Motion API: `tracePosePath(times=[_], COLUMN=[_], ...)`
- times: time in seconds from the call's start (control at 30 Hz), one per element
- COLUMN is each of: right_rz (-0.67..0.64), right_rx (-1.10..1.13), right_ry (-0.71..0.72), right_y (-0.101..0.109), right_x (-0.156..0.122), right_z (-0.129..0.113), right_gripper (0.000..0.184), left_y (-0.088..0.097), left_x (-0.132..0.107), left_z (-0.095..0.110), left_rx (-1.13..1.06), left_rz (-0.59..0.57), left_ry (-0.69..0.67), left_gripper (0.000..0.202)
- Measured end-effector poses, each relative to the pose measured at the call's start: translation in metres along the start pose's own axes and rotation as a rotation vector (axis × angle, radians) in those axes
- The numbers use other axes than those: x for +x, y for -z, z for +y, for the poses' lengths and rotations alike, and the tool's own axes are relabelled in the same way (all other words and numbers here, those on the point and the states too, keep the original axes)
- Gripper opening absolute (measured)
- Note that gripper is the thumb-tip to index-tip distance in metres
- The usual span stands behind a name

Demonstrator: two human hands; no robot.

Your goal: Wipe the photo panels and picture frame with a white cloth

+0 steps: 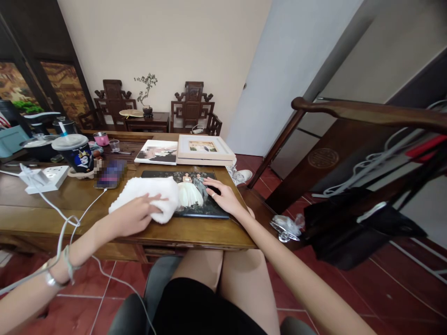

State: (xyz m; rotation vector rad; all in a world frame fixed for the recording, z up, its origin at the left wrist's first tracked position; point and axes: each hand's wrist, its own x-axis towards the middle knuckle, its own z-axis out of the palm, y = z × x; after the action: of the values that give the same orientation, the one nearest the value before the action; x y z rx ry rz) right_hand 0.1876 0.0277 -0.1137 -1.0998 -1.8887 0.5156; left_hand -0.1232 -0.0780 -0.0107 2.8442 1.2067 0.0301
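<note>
A dark wedding photo panel [190,204], perhaps an album cover, lies flat on the wooden table [223,238] and shows a couple in a white gown and a grey suit. My left hand [139,211] presses on a fluffy white towel [139,188], its fingers bent into the fabric. The towel covers the left part of the panel. On the panel's right side rests my right hand [223,196], palm down with the fingers spread, and it holds nothing.
Behind the panel lie a white photo book [157,152] and a pale framed photo box [206,148]. To the left are a phone [111,174], a lidded drink cup [75,151], a power strip [47,178] and loose white cables. A wooden chair [321,158] stands at right.
</note>
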Motion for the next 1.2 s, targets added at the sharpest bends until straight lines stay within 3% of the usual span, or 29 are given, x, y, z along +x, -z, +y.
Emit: tracePosePath(times=[0.3,0.4,0.47,0.67,1.0,1.2], right_rz=[-0.004,-0.005,-0.007,-0.012,-0.002,-0.004], right_rx=[0.004,0.007,0.009,0.003,0.005,-0.007], right_ry=[0.01,0.01,0.008,-0.001,0.009,0.004], right_y=[0.001,0.001,0.002,0.003,0.0,0.001], right_x=[0.0,0.0,0.0,0.001,0.0,0.0], right_z=[-0.002,-0.004,-0.004,-0.006,-0.001,-0.003], right_gripper=[0.028,0.028,0.028,0.027,0.027,0.027], left_y=[-0.01,-0.012,-0.013,-0.016,-0.011,-0.014], left_x=[0.072,0.081,0.083,0.065,-0.024,-0.052], left_z=[-0.106,-0.126,-0.129,-0.099,-0.008,0.012], left_rx=[-0.018,-0.004,0.022,0.099,0.018,-0.05], left_rz=[0.103,0.133,0.143,0.146,0.046,0.013], left_ry=[0.125,0.172,0.198,0.237,0.121,0.038], left_gripper=[0.045,0.046,0.046,0.049,0.047,0.046])
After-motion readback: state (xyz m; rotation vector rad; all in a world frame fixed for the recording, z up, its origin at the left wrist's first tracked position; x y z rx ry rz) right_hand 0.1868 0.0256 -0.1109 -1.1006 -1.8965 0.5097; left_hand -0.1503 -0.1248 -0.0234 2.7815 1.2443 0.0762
